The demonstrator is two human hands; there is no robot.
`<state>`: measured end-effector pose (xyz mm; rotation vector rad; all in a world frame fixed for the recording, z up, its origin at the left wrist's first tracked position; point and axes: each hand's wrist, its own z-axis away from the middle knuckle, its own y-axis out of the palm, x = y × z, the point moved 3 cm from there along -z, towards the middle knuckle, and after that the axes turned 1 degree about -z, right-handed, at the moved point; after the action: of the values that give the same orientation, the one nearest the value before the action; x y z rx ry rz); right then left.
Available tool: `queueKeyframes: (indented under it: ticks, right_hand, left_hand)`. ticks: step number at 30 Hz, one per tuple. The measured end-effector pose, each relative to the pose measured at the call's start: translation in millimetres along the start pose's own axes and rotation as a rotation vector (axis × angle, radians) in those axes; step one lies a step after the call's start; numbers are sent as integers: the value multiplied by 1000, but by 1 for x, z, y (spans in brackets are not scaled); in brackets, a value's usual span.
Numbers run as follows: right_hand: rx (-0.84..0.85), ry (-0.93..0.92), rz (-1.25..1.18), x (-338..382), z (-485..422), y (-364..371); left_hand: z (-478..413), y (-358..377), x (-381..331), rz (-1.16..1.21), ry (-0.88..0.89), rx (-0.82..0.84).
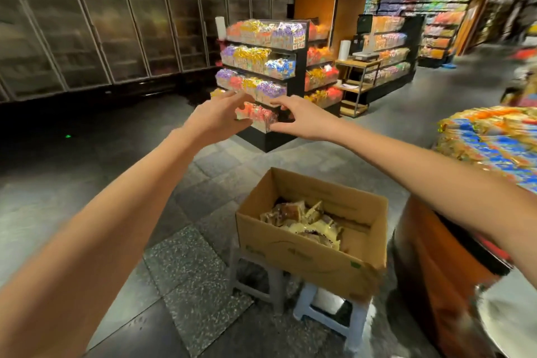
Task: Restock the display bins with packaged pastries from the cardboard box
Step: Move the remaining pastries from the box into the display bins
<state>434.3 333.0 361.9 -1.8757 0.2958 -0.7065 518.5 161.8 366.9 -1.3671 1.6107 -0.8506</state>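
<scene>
1. left hand (pixel 216 120): bare, shown from the back, with smooth knuckles and slim fingers whose tips are softened by blur.
2. right hand (pixel 302 122): also bare and shown from the back, with long narrow fingers and a thumb; the nails are too blurred to make out.
3. left forearm (pixel 116 212): bare along all its visible length, from the wrist to the lower left edge of view. the wide lens makes it look broad near the camera, tapering to a narrow wrist.
4. right forearm (pixel 436 177): bare from the wrist to the right edge of view, slim, and widening toward the camera in the same way.
5. both arms look smooth and even; finer marks cannot be told at this sharpness.
</scene>
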Motion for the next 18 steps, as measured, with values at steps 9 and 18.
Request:
queueKeyframes:
  ticks: [9, 18]
  right_hand:
    - [-44, 308, -26, -75, -29, 45]
    - [36, 452, -50, -182, -35, 103]
  left_hand:
    - [-71, 102, 46, 110, 140, 219]
    - [-138, 228, 36, 185, 257, 411]
